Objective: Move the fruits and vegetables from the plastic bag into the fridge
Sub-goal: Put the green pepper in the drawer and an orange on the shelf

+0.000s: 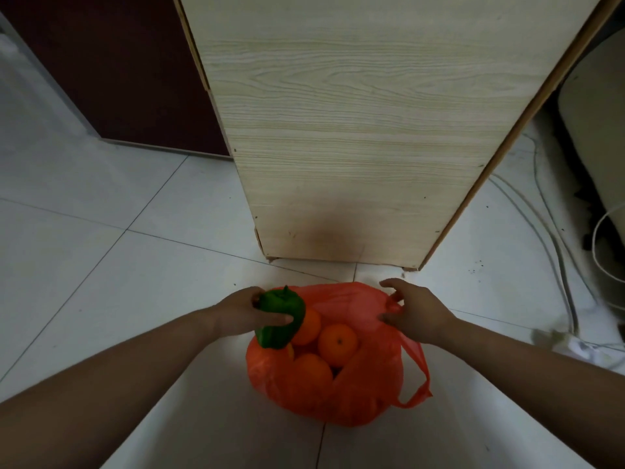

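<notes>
An orange plastic bag (365, 394) sits open on the white tiled floor, low in the middle of the head view. Inside it lie several oranges (337, 344). My left hand (241, 311) is shut on a green bell pepper (282, 316), held at the bag's left rim. My right hand (417, 311) rests on the bag's right edge by its handle, fingers curled around the plastic. No fridge interior shows in this view.
A tall pale wood-grain cabinet (355, 130) stands right behind the bag. A dark maroon panel (118, 69) is at the back left. White cables (554, 252) and a power strip (581, 346) lie on the floor at the right.
</notes>
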Available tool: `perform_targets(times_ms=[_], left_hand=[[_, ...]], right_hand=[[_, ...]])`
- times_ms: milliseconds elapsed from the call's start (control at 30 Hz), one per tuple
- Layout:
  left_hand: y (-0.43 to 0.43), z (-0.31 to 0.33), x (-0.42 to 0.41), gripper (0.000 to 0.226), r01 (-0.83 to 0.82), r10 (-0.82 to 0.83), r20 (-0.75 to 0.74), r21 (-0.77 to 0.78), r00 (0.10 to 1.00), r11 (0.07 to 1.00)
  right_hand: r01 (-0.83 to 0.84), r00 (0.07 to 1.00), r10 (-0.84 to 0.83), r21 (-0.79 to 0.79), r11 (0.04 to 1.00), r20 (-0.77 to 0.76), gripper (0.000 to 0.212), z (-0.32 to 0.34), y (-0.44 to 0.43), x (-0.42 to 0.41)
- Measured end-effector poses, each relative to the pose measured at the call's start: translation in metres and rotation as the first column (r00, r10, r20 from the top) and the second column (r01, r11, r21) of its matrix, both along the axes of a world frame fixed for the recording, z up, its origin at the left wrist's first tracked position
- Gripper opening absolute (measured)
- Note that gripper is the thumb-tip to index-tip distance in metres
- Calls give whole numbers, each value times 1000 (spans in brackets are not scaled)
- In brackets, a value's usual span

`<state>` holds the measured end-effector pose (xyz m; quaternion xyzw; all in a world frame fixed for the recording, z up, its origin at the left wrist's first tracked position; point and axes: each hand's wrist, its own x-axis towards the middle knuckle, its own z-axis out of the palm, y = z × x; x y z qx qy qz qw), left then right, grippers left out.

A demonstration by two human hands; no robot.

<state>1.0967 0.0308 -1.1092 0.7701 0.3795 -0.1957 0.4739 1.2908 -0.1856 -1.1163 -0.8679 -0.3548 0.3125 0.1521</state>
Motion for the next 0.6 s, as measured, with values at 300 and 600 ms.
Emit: perform_targets(times_ms=[300, 600], left_hand=[[-11, -2, 11, 67, -71, 84, 85, -144, 993, 987], [-21, 11, 33, 64, -239, 309, 294, -252, 904, 938]], right_hand=[[132, 985, -151, 195, 972, 85, 26, 12, 8, 38], [314, 944, -326, 430, 847, -48, 27, 36, 16, 61]])
